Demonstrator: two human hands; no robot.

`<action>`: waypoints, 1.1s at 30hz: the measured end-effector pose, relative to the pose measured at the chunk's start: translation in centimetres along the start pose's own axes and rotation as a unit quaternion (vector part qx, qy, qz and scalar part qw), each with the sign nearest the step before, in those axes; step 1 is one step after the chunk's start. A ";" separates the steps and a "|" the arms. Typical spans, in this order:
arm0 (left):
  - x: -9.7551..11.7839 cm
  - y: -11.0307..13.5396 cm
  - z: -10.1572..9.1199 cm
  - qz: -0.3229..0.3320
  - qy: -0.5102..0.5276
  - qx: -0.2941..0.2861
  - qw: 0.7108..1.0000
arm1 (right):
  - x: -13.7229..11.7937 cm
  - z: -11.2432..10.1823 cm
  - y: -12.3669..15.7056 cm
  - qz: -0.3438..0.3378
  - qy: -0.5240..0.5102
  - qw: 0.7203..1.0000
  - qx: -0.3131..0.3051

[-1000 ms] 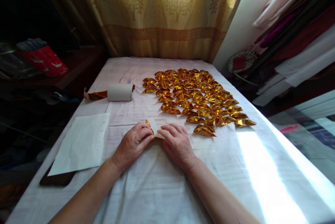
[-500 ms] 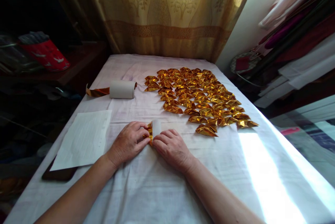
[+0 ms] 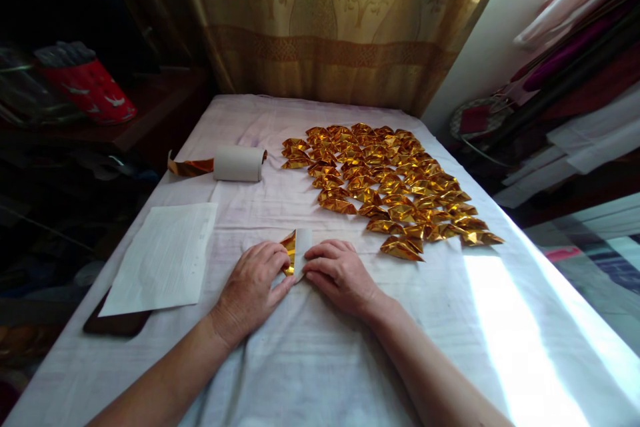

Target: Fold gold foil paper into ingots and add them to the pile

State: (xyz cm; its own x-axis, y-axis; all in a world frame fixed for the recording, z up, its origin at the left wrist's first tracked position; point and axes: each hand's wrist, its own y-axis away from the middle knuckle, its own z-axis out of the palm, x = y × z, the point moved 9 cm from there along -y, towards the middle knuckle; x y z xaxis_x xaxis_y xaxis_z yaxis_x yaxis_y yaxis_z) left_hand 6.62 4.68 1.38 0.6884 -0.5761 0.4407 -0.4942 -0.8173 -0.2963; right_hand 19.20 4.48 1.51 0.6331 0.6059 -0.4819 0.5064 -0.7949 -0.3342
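Observation:
A small piece of paper (image 3: pixel 296 250), gold on one side and white on the other, lies partly folded on the white cloth between my hands. My left hand (image 3: pixel 254 287) pinches its left side with curled fingers. My right hand (image 3: pixel 341 274) presses its right edge down with bent fingertips. Beyond my right hand, several folded gold paper shapes (image 3: pixel 390 180) lie in rows across the cloth.
A white roll with a gold foil tail (image 3: pixel 235 163) lies at the far left of the cloth-covered table (image 3: pixel 320 360). A white sheet (image 3: pixel 163 257) rests on a dark phone (image 3: pixel 115 324) at the left edge. A curtain hangs behind; stacked fabrics fill the right side.
The paper has gone from lying nearly flat to standing folded with its gold side showing. Both hands shifted slightly along it, keeping their hold.

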 end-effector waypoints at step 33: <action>-0.1 -0.3 0.4 -0.033 -0.004 -0.008 0.999 | 2.2 0.8 -0.7 0.112 0.009 0.991 0.073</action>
State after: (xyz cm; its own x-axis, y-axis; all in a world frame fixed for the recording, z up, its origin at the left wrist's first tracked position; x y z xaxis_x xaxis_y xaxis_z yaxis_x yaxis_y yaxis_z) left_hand 6.95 4.97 1.11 0.7236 -0.5209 0.4528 -0.4558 -0.8533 -0.2533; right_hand 19.74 6.36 0.01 0.7308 0.4137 -0.5430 0.2630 -0.9047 -0.3353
